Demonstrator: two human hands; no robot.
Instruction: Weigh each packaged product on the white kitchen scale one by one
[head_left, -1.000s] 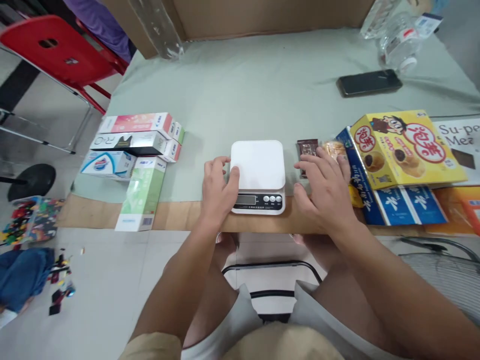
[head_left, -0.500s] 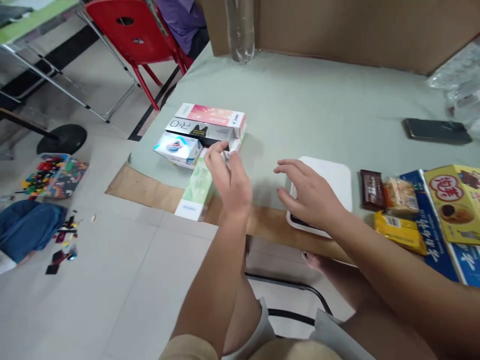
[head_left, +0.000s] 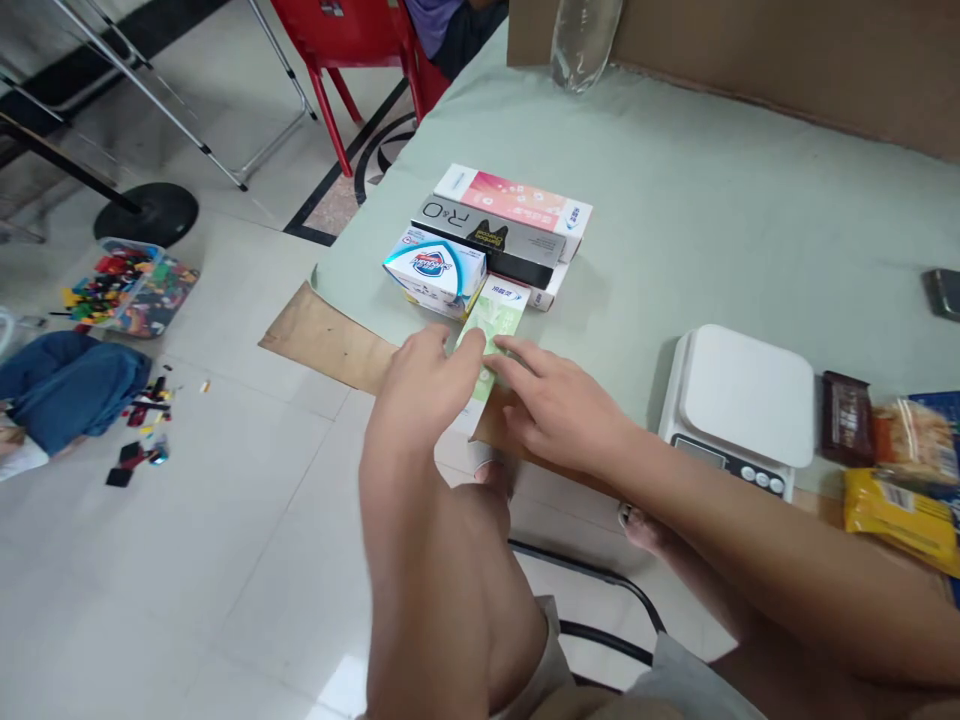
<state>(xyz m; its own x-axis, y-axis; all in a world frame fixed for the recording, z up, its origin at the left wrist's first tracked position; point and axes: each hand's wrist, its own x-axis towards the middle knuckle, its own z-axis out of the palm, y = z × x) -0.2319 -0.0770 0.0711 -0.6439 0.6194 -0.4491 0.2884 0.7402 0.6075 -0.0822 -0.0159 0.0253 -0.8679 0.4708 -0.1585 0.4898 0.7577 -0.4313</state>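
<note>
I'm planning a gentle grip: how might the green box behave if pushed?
The green box looks like stiff card, given its straight edges. Flat-sided, it would likely slide rather than roll. Its near end sits by the table edge, so pushing outward might tip it.

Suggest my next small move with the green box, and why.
Perhaps take a firm hold of the green box: your left hand is at its left side, your right hand reaches to it from the right, and no secure grip is visible.
</note>
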